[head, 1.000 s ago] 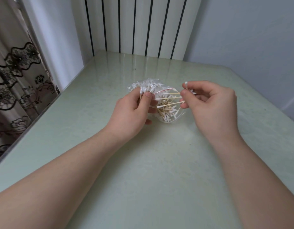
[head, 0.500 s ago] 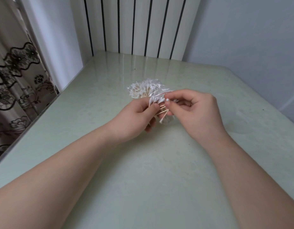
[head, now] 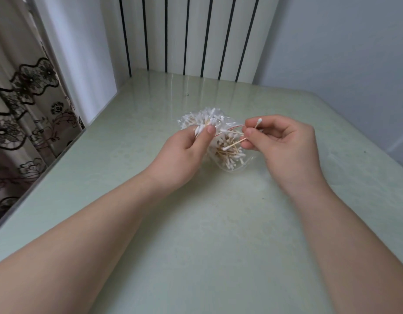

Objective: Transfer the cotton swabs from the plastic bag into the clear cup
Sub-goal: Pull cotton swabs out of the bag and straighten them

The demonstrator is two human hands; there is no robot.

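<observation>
Room: glossy pale-green bench point(head: 207, 223); black-striped white wall point(head: 191, 35).
Left hand point(head: 184, 152): grips crinkled clear plastic bag point(head: 199, 118).
Right hand point(head: 284, 146): pinches perhaps 1 white-tipped cotton swab point(head: 258, 122).

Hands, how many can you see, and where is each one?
2. The left hand grips the plastic bag above the table's middle. The right hand pinches a cotton swab just right of the bag. No others show.
</observation>
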